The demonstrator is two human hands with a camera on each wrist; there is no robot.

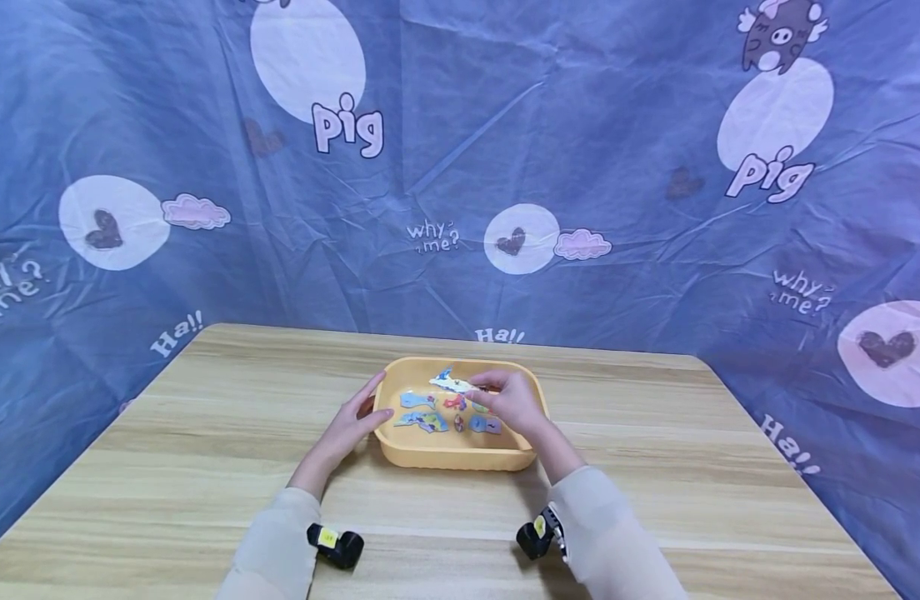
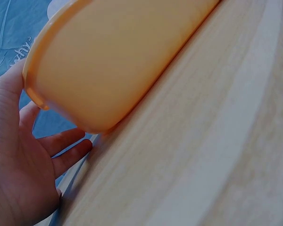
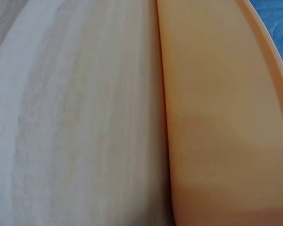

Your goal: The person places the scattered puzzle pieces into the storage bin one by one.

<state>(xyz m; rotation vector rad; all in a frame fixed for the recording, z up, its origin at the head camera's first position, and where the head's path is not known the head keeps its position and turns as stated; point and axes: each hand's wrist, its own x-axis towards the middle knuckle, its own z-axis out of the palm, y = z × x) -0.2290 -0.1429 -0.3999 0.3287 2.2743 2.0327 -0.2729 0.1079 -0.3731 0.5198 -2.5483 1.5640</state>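
Note:
A yellow plastic basin (image 1: 460,458) sits on the table, with several flat colourful cut-out pieces (image 1: 424,420) lying on its floor. My left hand (image 1: 347,427) holds the basin's left side, thumb over the rim and the other fingers spread along the outer wall. Over the basin, my right hand (image 1: 516,400) pinches a flat white-and-blue cut-out piece (image 1: 451,382) between thumb and fingers. The left wrist view has the left hand (image 2: 19,150) against the basin wall (image 2: 108,56). Only the basin's outer side (image 3: 221,94) and tabletop appear in the right wrist view; that hand is out of it.
The light wooden table (image 1: 205,467) reaches back to a blue printed cloth (image 1: 460,167) hanging behind it. A black device (image 1: 336,546) is worn at the left wrist, and another black device (image 1: 537,536) at the right.

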